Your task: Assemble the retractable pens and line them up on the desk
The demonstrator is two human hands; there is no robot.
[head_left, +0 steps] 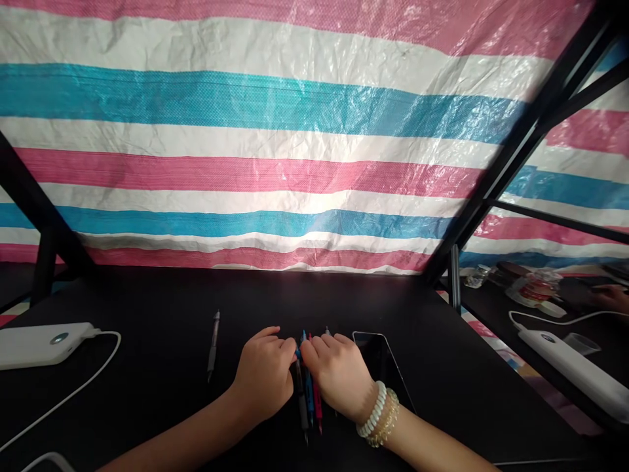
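pens (pixel 309 392) are lying btwn L hand (pixel 265 372) & R hand (pixel 341 372), long axis running fore-aft, w/ R hand covering more of them, both curling in near the far ends but tbh grip's hiding, lone pen (pixel 213 347) sitting left of L hand

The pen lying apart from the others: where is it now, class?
In the head view, the lone pen lies left of centre on the black table, between the white device and the left hand, nearer the hand.
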